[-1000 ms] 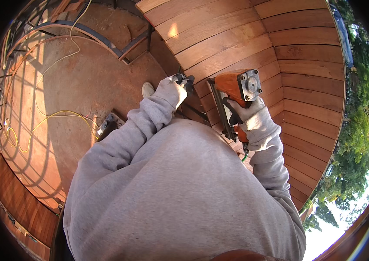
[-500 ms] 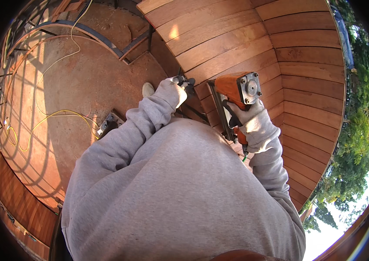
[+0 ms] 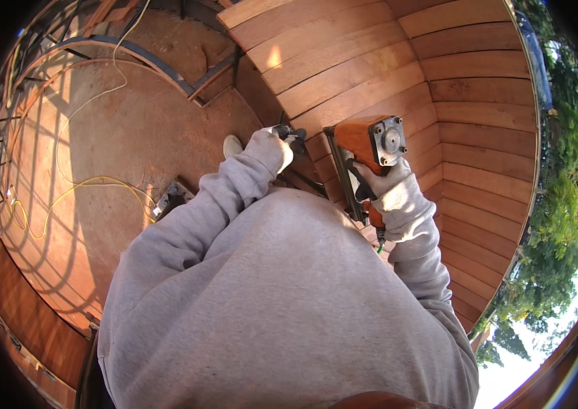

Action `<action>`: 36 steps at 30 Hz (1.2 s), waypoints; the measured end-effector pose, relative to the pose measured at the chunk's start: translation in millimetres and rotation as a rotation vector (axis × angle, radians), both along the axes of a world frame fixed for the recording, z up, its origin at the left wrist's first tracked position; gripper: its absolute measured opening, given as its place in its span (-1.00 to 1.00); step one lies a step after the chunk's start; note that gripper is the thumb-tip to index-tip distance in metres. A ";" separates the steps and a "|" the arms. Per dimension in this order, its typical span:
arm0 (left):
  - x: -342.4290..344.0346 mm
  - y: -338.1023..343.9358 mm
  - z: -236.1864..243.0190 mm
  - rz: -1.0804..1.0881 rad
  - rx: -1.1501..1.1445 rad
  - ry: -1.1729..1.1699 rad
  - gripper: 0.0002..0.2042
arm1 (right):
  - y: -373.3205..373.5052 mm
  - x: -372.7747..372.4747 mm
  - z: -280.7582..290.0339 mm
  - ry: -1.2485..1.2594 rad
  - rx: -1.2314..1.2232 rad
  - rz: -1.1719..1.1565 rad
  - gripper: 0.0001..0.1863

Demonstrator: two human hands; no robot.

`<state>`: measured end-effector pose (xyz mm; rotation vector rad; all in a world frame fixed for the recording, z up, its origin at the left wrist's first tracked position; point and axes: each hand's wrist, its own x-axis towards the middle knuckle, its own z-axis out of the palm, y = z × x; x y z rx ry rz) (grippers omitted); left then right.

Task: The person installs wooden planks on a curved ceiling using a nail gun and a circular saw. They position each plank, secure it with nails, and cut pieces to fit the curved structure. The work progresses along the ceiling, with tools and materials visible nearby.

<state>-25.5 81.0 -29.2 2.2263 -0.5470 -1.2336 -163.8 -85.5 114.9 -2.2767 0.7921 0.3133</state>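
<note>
Compared with 1.0 s ago, the orange nail gun (image 3: 355, 136) sits slightly lower and further left in the frame, its grey end cap (image 3: 390, 141) with it. The left edge of the wooden planks (image 3: 343, 75), at upper centre, has shifted a little to the right. Otherwise the 2 hands keep much the same pose.

The nail gun is right of centre, in front of the planks. The right hand (image 3: 390, 178), at its lower right, is closed around its handle; a green hose (image 3: 379, 250) shows below. The left hand (image 3: 279, 151), near upper centre, is left of the nail gun and apart from it. Its fingers are bent beside a small dark object (image 3: 280, 130); I cannot tell whether they pinch it. A pale shoe (image 3: 232, 145) shows just left of that hand.
</note>
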 end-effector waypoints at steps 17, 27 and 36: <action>11.3 4.4 23.6 -0.064 0.015 0.002 -0.61 | -3.8 9.7 -4.1 0.086 -0.025 0.005 -0.51; 11.3 6.3 3.0 0.057 -0.056 -0.046 -0.64 | -10.1 7.1 -11.4 0.005 -0.020 -0.001 -0.49; -0.2 7.8 -132.7 0.165 -0.641 -0.090 -0.71 | -8.9 21.5 -7.7 -0.039 -0.053 0.021 -0.54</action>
